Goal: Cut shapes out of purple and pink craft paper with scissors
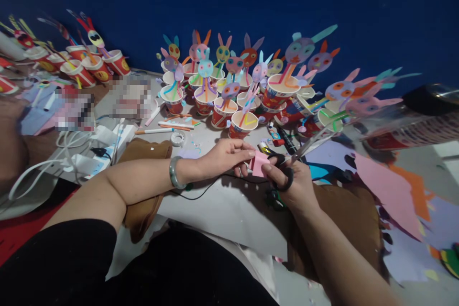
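My left hand (229, 155), with a bangle at its wrist, is closed on a small folded piece of pink paper (258, 164) above the table. My right hand (296, 181) grips black-handled scissors (287, 179), their blades pointing away to the upper right. Its thumb also touches the right edge of the pink paper. Just beyond the hands stand paper cups (243, 125) holding paper rabbit heads on coloured stems. Marker pens (286, 140) lie close behind the scissors.
A roll of tape (177, 139) and several pens (175, 125) lie left of the cups. A power strip (107, 148) with white cables is further left, near another person's arm (39, 150). Pink paper sheets (385, 191) and a stack of cups (412, 124) are at right.
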A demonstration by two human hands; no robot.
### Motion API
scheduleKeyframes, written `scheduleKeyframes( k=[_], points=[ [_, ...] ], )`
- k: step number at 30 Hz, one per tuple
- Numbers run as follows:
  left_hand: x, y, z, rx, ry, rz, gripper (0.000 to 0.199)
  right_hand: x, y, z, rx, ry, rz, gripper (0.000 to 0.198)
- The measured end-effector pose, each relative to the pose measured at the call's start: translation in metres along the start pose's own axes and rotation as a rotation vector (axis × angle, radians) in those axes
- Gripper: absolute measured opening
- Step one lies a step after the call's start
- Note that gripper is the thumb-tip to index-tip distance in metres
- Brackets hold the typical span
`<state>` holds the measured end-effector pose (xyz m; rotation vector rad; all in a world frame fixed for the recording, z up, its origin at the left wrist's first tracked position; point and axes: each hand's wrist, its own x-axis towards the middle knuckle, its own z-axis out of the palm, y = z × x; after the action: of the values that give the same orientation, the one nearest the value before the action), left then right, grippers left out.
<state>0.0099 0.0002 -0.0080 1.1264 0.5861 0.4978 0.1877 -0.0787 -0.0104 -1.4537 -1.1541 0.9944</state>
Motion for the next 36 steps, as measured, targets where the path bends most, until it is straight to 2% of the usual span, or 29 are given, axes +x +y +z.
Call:
scheduleKeyframes(
  k=[6,12,20,29,36],
  points=[
    [0.001,0.0,-0.001,-0.031,-0.033,-0.055,0.038,0.0,-0.004,0.001,-0.026,-0.048,0.007,0.029],
    [0.0,0.005,0.0,-0.042,-0.018,-0.043,0.034,-0.001,-0.003,0.0,-0.046,-0.053,0.015,0.029],
    [0.003,-0.004,-0.006,0.117,-0.04,0.089,0.028,0.001,-0.005,0.001,-0.062,-0.032,0.014,0.031],
    [0.0,-0.003,-0.002,0.179,-0.072,0.191,0.023,0.0,0.006,0.0,0.033,0.027,0.021,0.026],
    [-0.002,-0.006,0.0,0.091,-0.064,0.111,0.013,0.0,0.006,0.001,0.051,0.053,0.041,0.025]
  ],
)
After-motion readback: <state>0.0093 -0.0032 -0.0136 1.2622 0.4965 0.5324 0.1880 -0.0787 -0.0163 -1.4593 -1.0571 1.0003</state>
